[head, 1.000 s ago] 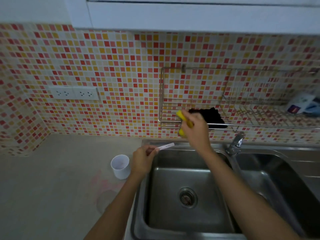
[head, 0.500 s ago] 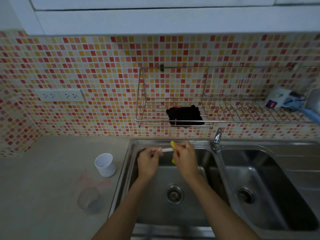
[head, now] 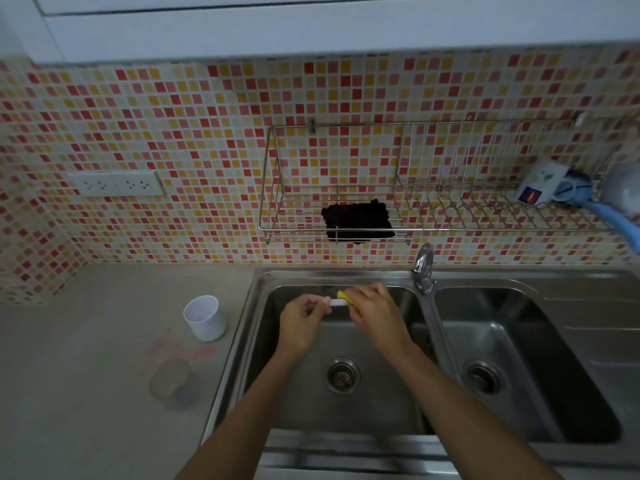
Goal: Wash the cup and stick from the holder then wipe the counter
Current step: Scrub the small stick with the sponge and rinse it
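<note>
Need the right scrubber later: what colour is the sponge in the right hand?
Yellow sponge, head view.

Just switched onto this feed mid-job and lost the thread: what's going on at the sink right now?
A person is scrubbing the stick over the left sink basin. The left hand pinches one end of it while the right hand rubs a yellow sponge along the other. No water shows at the faucet. The white cup stands upright on the counter, beside pink smears and a clear glass.
</note>
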Tool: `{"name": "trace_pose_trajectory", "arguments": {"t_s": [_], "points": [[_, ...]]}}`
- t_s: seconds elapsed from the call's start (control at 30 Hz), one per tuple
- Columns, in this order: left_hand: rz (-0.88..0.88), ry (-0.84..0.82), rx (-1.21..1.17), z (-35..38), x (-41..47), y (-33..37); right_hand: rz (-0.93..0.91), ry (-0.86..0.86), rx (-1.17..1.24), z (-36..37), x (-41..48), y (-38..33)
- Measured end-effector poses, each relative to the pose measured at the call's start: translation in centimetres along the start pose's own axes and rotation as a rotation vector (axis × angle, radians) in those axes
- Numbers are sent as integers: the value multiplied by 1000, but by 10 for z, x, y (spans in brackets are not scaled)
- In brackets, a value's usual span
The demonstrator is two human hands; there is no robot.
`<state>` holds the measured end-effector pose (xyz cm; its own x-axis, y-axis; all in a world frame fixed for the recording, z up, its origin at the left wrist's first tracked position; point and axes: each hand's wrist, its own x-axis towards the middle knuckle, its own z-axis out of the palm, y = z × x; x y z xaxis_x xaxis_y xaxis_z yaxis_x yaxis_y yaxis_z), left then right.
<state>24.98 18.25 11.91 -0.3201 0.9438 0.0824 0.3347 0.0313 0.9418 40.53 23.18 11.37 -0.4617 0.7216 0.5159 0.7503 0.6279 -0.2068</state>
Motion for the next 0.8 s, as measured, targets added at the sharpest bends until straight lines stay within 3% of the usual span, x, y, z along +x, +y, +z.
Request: {"name": "trace_pose_trajectory", "arguments": {"t_s": [0.13,0.23,0.4,0.57,0.73,0.8], "points": [[196,-83,174,-4,-1,1,-69,-53,-29,-7,1,12],[246,-111,234,-5,1,2,-58,-110,3,-11,4,18],[91,60,97,7,5,8,352,-30,146,-9,1,4],[-25,65,-2,14,10,0,183,-21,208,-2,-14,-32],[-103,82,-91,19,11,-2,361,-9,161,-1,-8,-3],[-118,81,-94,21,14,-1,267,2,144,0,-9,-13]]}}
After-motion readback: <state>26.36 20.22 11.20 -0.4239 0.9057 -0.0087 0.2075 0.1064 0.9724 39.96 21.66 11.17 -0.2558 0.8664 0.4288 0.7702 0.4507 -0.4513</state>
